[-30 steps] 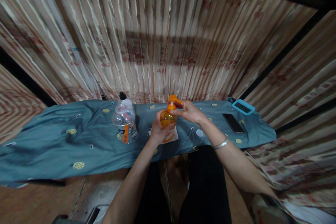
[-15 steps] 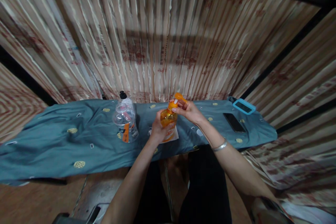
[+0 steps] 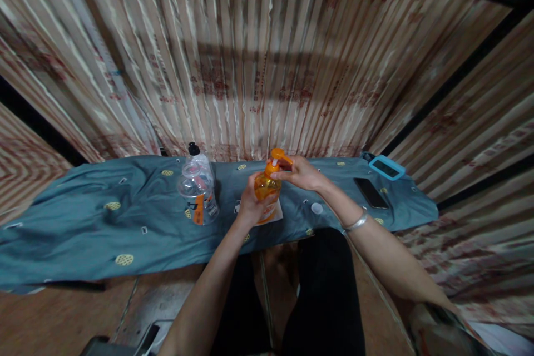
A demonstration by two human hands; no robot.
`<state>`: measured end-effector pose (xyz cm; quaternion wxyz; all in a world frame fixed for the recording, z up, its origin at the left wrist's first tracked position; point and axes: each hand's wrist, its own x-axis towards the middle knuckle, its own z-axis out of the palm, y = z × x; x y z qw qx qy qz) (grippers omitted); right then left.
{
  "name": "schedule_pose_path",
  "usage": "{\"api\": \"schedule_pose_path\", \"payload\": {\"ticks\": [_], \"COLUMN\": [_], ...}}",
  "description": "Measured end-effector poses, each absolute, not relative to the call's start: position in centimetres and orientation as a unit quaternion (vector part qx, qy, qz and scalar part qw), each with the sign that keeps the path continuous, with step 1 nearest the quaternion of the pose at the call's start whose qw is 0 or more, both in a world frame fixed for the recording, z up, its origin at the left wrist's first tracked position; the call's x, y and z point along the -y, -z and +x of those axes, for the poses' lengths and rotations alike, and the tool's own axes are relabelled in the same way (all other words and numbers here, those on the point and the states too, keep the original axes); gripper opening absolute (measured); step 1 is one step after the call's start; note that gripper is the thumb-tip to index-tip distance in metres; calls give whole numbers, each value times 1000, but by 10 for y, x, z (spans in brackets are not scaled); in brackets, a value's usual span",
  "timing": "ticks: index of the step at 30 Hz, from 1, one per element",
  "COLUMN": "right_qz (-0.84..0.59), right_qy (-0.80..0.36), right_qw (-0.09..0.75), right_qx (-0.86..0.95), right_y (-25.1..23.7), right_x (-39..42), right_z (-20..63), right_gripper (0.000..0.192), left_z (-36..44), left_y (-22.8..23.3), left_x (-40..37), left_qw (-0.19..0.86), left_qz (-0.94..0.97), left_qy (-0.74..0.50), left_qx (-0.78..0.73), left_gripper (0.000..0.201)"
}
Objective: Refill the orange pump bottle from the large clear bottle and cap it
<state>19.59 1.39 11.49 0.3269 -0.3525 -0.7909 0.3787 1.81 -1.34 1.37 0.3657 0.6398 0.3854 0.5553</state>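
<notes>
An orange pump bottle (image 3: 267,186), see-through with a label low on its front, stands upright on a white sheet of paper (image 3: 276,217). My left hand (image 3: 251,203) is wrapped round the bottle's body from the left. On the other side, my right hand (image 3: 302,172) pinches the orange pump top (image 3: 273,166) at its collar, and the spout points right, over those fingers. A round white disc (image 3: 316,208) lies on the cloth below my right wrist.
A clear plastic bottle (image 3: 195,192) and a bottle with a black cap (image 3: 194,149) stand to the left. A dark phone (image 3: 371,193) and a blue-framed device (image 3: 387,167) lie at the right. Patterned teal cloth (image 3: 154,211) covers the narrow table, with a curtain (image 3: 233,67) behind.
The pump head has turned and shifted slightly left, and my right hand has changed its hold around the collar. The white disc shows more fully. My left hand keeps its grip on the bottle.
</notes>
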Motion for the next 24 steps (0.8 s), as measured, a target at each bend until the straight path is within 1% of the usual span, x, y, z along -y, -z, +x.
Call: {"api": "schedule_pose_path", "payload": {"ticks": [7,18,21,24], "right_qz": [-377,-456,-493,-526], "right_qy": [-324,-186,-140,-107], "right_qw": [285,221,219,243], "right_qx": [819,842,830,808], "right_y": [-121,-141,-140,-135], "right_x": [-15,-5,-1,7], "right_z": [197,188,181,173], "right_gripper": [31,31,27,26], "left_z": [20,20,21,21], "left_y": [-13,-13,-12,-11], "left_x": [13,14,14,14], "left_qw": [364,367,366,367], "left_qz": [638,629,625,623], "left_qy": [-562,-557,-563,-567], "left_qx": [-380,-399,-397,-394], "left_gripper": [65,65,65,65]}}
